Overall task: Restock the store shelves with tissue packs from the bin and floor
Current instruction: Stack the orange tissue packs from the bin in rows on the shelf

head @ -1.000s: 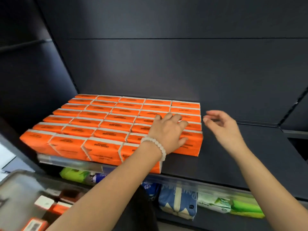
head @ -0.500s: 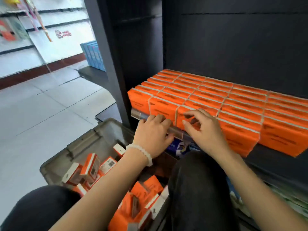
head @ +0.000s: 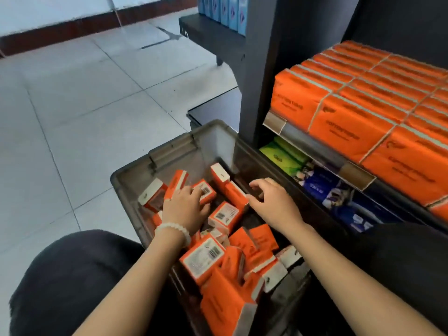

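Head view, looking down. Grey translucent plastic bin (head: 169, 151) on the floor, holding a loose jumble of small orange-and-white tissue packs (head: 225, 215), lying at all angles, some on edge. Left hand (head: 185, 206), white bead bracelet at the wrist, laid palm-down on the far-left packs; fingers (head: 197, 192) spread and lightly curved over one barcoded orange pack (head: 206, 191), touching it, not visibly closed round it. Right hand (head: 274, 202) just beside, above the bin's right wall; fingers (head: 257, 184) apart and bent, holding nothing, tips close to an upright orange pack (head: 236, 194) directly to their left. Long axis of that pack slanting away from the viewer, leaning toward the far wall. Right hand nearer to it; left hand nearer to the barcoded pack.

To the right, dark metal shelf unit (head: 257, 69): upper shelf carrying tight rows of orange packs (head: 363, 105), lower shelf showing green and blue packets (head: 339, 187). Pale tiled floor (head: 72, 105) on the left, open. Likely next: closing on one pack with each hand, lifting straight up past the neighbouring packs.
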The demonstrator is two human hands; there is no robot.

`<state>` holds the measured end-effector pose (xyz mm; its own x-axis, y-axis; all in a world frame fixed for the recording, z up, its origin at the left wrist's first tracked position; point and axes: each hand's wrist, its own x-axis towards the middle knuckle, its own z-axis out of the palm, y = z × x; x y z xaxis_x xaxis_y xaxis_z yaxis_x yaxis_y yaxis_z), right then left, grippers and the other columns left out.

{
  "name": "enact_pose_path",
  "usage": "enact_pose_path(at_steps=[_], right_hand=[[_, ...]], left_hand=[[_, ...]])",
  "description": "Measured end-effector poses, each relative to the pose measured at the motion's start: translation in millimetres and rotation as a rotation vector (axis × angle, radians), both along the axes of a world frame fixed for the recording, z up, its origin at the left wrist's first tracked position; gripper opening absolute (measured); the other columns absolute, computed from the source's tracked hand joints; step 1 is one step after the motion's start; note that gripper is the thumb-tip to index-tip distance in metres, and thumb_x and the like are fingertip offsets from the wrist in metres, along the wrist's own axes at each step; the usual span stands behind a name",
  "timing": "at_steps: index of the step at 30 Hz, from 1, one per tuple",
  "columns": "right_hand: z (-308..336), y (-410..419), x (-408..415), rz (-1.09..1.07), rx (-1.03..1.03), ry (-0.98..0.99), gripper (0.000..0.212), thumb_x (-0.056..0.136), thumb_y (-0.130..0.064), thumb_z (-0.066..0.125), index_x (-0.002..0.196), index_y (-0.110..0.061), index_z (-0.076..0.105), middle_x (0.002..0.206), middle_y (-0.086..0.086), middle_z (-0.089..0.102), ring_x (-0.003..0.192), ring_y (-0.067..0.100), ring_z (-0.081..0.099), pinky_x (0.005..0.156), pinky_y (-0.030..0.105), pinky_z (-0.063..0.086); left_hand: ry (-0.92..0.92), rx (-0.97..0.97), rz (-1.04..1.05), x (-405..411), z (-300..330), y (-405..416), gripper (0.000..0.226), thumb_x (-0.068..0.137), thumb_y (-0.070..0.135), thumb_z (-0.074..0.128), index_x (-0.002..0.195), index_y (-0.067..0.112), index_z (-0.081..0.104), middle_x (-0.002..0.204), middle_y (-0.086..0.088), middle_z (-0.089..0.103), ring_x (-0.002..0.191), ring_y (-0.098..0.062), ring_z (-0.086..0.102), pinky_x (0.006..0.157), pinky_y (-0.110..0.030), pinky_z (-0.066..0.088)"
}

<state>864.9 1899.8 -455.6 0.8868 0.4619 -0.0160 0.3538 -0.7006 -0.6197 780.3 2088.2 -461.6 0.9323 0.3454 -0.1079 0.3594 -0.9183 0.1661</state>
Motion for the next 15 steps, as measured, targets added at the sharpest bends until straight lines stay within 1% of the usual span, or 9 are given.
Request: enact_pose_path(at_steps=[3,5,8,12,15], right_hand=[[-40,12,12,0.056,-0.138,0.079,0.036,0.086,-0.032,0.061,0.119,-0.019,0.057,0.116,0.000,0.055,0.102,0.022,0.057,0.084,0.036,0.047],[-64,17,21,0.049,-0.194,0.129,0.039,0.086,-0.033,0.061,0.121,-0.017,0.056,0.119,0.002,0.054,0.106,0.024,0.057,0.085,0.036,0.047],[-102,29,37,0.017,-0.237,0.181,0.045,0.086,-0.030,0.062,0.127,-0.012,0.054,0.128,0.007,0.053,0.117,0.026,0.052,0.094,0.035,0.043],[-150,47,53,0.016,-0.228,0.233,0.052,0.087,-0.025,0.062,0.133,-0.006,0.048,0.139,0.011,0.046,0.128,0.028,0.043,0.107,0.035,0.035],[-180,60,60,0.003,-0.202,0.271,0.059,0.087,-0.021,0.062,0.140,-0.007,0.040,0.149,0.012,0.035,0.138,0.025,0.030,0.114,0.032,0.022]], left_hand=[[0.085,-0.021,0.048,7,-33,17,0.046,0.091,0.045,0.047,0.132,0.025,0.044,0.130,-0.001,0.049,0.122,-0.023,0.044,0.092,-0.042,0.042],[0.117,-0.056,0.076,15,-54,26,0.049,0.092,0.043,0.048,0.135,0.024,0.041,0.132,-0.002,0.047,0.124,-0.023,0.043,0.094,-0.041,0.042],[0.131,-0.118,0.049,35,-86,32,0.053,0.091,0.041,0.051,0.138,0.019,0.039,0.138,-0.006,0.042,0.127,-0.025,0.040,0.099,-0.039,0.040],[0.101,-0.191,0.008,68,-123,38,0.055,0.090,0.037,0.055,0.139,0.018,0.038,0.142,-0.007,0.039,0.132,-0.024,0.035,0.107,-0.036,0.031],[0.093,-0.208,-0.006,89,-155,49,0.055,0.088,0.034,0.057,0.136,0.014,0.040,0.142,-0.011,0.038,0.134,-0.027,0.031,0.111,-0.036,0.026]])
